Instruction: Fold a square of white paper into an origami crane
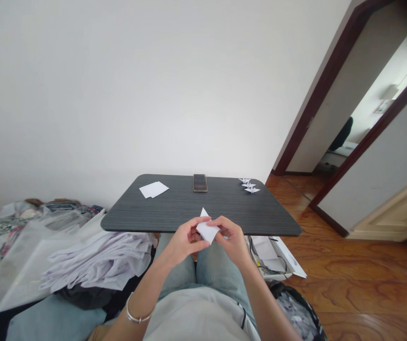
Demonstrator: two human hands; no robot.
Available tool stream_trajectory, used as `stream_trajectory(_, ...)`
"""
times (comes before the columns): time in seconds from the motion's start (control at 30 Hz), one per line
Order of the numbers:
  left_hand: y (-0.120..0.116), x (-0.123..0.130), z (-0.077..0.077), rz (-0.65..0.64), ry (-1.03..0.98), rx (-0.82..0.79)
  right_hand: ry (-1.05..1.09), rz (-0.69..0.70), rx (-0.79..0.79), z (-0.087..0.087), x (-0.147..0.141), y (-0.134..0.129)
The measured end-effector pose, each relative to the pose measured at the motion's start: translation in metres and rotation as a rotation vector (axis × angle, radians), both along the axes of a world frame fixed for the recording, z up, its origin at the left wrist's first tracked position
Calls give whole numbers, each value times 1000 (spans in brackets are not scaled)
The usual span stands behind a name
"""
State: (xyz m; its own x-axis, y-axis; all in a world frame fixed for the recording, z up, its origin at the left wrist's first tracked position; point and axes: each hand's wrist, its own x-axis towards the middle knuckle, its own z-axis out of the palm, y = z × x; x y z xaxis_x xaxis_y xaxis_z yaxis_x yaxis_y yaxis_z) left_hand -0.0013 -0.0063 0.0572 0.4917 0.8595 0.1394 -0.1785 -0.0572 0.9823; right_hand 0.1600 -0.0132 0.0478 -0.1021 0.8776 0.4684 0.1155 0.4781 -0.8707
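A small piece of folded white paper [207, 232] is held between both hands at the near edge of the dark table [175, 210]. One pointed flap of it sticks up away from me. My left hand [188, 239] grips its left side, with fingers above and thumb below. On the right, my right hand [229, 235] pinches the paper's other side, its thumb and fingers closed at the edge. Three folded paper cranes [249, 185] stand in a row at the table's far right. Flat white paper sheets [154, 189] lie overlapping at the far left.
A phone [199, 183] lies at the table's back edge. Left of the table are piled white cloth [100, 260] and a clear plastic bag [22, 270]. To the right sit a box with papers and cables [269, 255] and a black bag of paper scraps [296, 312].
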Motion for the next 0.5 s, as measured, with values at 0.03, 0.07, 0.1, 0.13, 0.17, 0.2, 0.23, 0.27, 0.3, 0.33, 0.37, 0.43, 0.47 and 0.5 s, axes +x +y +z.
stream_trajectory(0.03,0,0,-1,-9,1,2,23,19,-21,-1,1,0)
stream_trajectory(0.07,0,-1,-1,-17,-1,3,50,38,-45,-1,1,1)
stream_trajectory(0.1,0,-1,-1,-23,-4,3,81,57,-69,-2,1,1)
stream_trajectory(0.13,0,-1,-1,-30,-8,2,112,76,-93,-1,1,2)
stream_trajectory(0.17,0,-1,-1,-36,-13,0,140,93,-115,-1,1,2)
stream_trajectory(0.2,0,0,-1,-42,-20,-1,163,107,-134,-1,0,2)
stream_trajectory(0.23,-1,0,-1,-45,-25,-2,182,115,-152,0,-1,2)
stream_trajectory(0.27,-1,1,0,-41,-30,-1,196,113,-169,1,-2,2)
stream_trajectory(0.3,-2,2,0,-30,-34,3,205,103,-185,1,-3,2)
stream_trajectory(0.33,-3,3,1,-10,-33,6,211,85,-197,2,-4,1)
stream_trajectory(0.37,-3,4,2,16,-25,6,213,62,-204,2,-5,1)
stream_trajectory(0.43,-4,7,3,87,5,-3,208,13,-201,3,-8,0)
stream_trajectory(0.47,-4,8,4,121,25,-6,201,-8,-192,3,-9,-1)
stream_trajectory(0.5,-4,8,4,152,44,-3,190,-27,-181,4,-9,-2)
